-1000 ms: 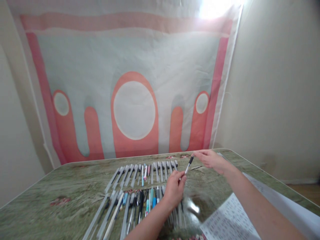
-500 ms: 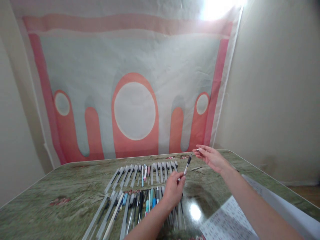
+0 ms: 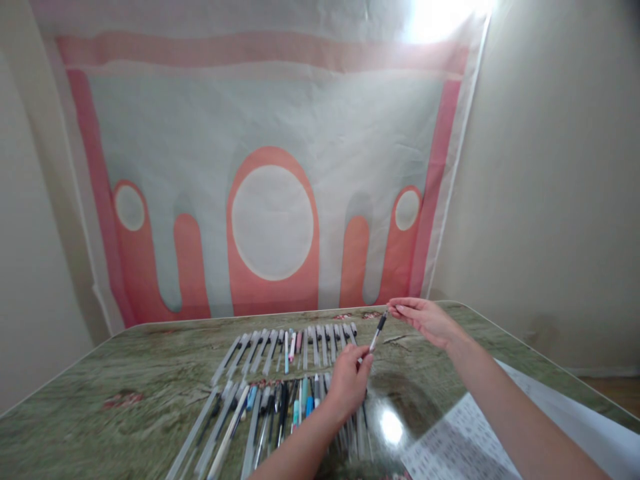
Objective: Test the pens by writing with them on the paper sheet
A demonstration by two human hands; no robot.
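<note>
In my left hand (image 3: 351, 379) is a pen (image 3: 381, 323) with a black grip and a pale clear barrel, its point slanting up and to the right. My fingers and thumb close around the lower barrel. My right hand (image 3: 423, 319) is pinched at the pen's upper end, fingertips pressed together at the point. A small silvery piece seems to be between them, mostly hidden now. Below and left of my hands, a near row of pens and markers (image 3: 281, 407) lies side by side on the table, partly behind my left forearm.
A farther row of pens (image 3: 260, 350), mostly clear with dark parts, and a few pink and blue ones, lies beyond. Printed paper sheets (image 3: 457, 440) rest under my right forearm on the wood-patterned table (image 3: 140, 373). Behind hangs a pink and grey cloth (image 3: 273, 107).
My right hand has moved slightly down and its fingers have closed in at the pen's point. The silvery piece, visible between its fingertips before, is now mostly hidden. My left hand stays nearly still.
</note>
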